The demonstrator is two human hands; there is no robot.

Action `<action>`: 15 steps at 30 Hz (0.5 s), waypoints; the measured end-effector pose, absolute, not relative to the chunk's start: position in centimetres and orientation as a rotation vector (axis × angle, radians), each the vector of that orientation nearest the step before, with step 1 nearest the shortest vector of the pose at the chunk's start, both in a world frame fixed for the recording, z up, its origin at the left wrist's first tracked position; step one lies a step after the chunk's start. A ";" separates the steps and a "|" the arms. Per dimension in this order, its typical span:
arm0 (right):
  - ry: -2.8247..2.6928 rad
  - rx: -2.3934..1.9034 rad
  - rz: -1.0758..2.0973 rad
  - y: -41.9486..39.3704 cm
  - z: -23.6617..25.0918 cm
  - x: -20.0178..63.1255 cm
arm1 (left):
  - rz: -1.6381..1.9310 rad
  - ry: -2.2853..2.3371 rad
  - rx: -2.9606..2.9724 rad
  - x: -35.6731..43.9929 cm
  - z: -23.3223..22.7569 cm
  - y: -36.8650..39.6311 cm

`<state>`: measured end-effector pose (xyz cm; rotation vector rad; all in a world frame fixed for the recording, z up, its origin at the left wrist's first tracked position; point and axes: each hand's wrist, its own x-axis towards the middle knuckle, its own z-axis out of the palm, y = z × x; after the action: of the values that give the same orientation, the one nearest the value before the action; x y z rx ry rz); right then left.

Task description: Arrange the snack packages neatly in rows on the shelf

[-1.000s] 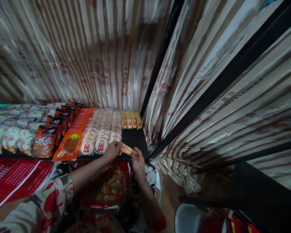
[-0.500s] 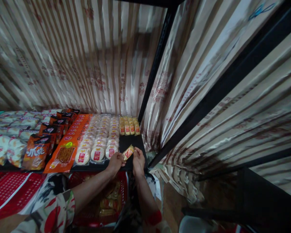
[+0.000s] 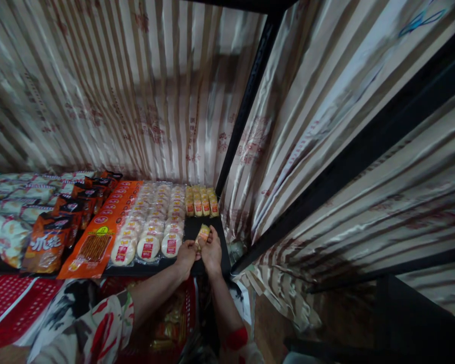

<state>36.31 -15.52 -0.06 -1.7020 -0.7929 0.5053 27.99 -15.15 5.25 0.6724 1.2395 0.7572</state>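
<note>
Between my two hands is a small yellow snack packet point(image 3: 202, 232) with a red and white label, held tilted above the black shelf point(image 3: 197, 222). My left hand point(image 3: 187, 257) pinches its lower left end. My right hand point(image 3: 211, 252) closes around its right side, the thumb and fingers partly covering it. Behind it, a block of matching yellow packets point(image 3: 201, 203) stands in short rows at the shelf's back right corner. To the left of my hands are rows of round white crackers point(image 3: 148, 246) in clear wrappers.
Left of the crackers lie a long orange bag of sticks point(image 3: 94, 247), orange-black snack bags point(image 3: 45, 245) and white bags point(image 3: 15, 237). A red basket point(image 3: 189, 303) with more yellow packets sits below. Black frame posts point(image 3: 246, 96) and striped curtains point(image 3: 155, 91) close in the back and right.
The packet has turned more upright, and my right hand has come lower and closer around it. My left hand has shifted slightly right, nearer my right hand.
</note>
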 end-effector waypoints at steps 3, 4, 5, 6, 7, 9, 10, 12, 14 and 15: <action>-0.829 -1.700 0.494 -14.9 0.2 36.2 | 0.719 1.249 0.632 28.0 5.4 -14.7; -0.828 -1.692 0.503 -14.7 0.1 36.1 | 0.710 1.247 0.627 28.0 5.6 -14.7; -0.821 -1.684 0.516 -14.4 0.0 36.2 | 0.704 1.240 0.628 28.0 5.7 -14.7; -0.815 -1.673 0.533 -14.1 -0.2 36.2 | 0.704 1.230 0.631 27.9 5.9 -14.9; -0.812 -1.659 0.550 -13.8 -0.4 36.3 | 0.710 1.224 0.635 27.8 6.1 -15.1; -0.808 -1.631 0.574 -13.2 -0.8 36.5 | 0.719 1.228 0.639 27.6 6.7 -15.6; -0.806 -1.617 0.576 -12.9 -0.9 36.7 | 0.722 1.231 0.640 27.5 7.0 -15.8; -0.804 -1.592 0.569 -12.2 -1.1 36.8 | 0.727 1.219 0.660 27.4 7.5 -16.1; -0.800 -1.576 0.566 -11.4 -1.2 36.9 | 0.742 1.194 0.720 27.3 8.0 -15.9; -0.802 -1.567 0.572 -11.0 -1.3 36.9 | 0.755 1.180 0.758 27.3 8.1 -15.7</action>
<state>36.85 -11.03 -1.28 -1.5672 -0.8023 0.5720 27.26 -15.72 8.08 0.7575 1.1800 0.7546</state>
